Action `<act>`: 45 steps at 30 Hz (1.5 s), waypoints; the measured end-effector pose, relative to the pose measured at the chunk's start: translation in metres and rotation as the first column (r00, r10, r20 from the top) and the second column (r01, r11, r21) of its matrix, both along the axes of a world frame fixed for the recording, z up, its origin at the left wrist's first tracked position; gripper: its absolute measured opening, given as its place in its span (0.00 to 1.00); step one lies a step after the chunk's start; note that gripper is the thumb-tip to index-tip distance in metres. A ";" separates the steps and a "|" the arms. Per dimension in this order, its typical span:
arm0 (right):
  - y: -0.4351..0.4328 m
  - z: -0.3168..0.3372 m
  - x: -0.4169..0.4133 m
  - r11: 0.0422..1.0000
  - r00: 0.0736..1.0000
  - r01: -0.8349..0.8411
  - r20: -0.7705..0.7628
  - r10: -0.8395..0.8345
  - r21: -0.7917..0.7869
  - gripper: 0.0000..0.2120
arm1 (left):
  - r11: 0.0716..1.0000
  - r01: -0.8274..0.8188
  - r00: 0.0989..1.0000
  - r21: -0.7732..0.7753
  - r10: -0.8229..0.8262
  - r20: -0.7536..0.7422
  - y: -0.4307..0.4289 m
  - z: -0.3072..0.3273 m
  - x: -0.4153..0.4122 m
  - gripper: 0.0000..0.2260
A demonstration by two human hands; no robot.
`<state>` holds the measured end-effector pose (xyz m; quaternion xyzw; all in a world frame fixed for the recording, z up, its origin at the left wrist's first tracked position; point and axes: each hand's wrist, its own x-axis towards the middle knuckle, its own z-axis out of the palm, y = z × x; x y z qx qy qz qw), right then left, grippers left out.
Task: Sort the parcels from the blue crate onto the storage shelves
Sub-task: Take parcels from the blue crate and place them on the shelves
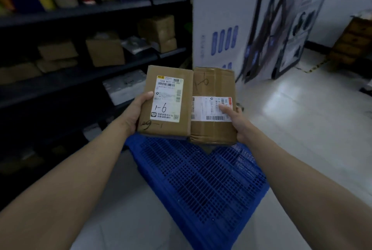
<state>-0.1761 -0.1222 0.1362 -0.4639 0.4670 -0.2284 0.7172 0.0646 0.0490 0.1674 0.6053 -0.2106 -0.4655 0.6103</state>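
Head view: left hand (134, 113) grips the left parcel (167, 100), right hand (235, 121) grips the right parcel (213, 104); edges touching above the blue crate (201, 185), labels up, probably to compare "1-6" marks. Shelves (80, 76) left.

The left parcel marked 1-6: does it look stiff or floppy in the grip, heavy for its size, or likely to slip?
The left parcel probably handles stiff: its cardboard faces look flat and its edges straight. It seems fairly light, since the left hand holds it up alone by one side. Slipping looks unlikely on matte cardboard, though the glossy tape could be slicker.
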 end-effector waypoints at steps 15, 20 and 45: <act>0.242 0.067 0.176 0.680 0.681 -0.713 0.062 0.729 -0.169 0.37 | 0.639 -0.760 0.638 -0.116 0.768 0.054 0.366 0.053 -0.021 0.30; 0.357 0.083 0.217 0.464 0.468 -0.857 0.036 0.883 -0.224 0.37 | 0.468 -0.873 0.460 -0.136 0.884 0.088 0.490 0.061 -0.049 0.34; 0.896 0.076 0.266 -0.323 -0.321 -0.915 -0.050 0.946 -0.240 0.40 | -0.362 -0.921 -0.375 -0.144 0.924 0.077 0.902 0.043 -0.248 0.17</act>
